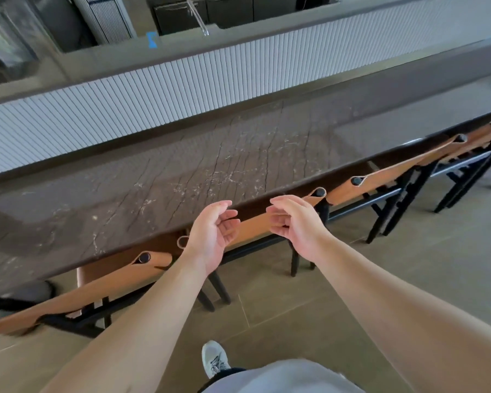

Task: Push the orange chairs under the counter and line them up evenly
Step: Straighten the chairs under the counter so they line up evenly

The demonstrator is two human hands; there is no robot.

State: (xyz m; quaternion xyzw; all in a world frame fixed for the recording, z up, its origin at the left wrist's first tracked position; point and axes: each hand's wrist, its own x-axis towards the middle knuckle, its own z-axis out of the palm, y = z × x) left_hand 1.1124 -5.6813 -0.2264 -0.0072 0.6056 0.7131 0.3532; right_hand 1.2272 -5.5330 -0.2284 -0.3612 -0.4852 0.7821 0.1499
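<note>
Four orange chairs (386, 174) with tan-orange leather backrests slung over black frames stand in a row on the tiled floor, tucked along the table's (182, 171) near edge. Their backrest tops sit just below that dark stone edge, and the black legs angle out behind.

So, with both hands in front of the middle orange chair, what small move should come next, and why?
Probably lower both hands onto the middle chair's backrest and grip its top edge. The left hand and right hand hover over it with fingers loosely curled, holding nothing. This backrest already sits at the counter edge like its neighbours, so only a light nudge to even the row seems needed.
</note>
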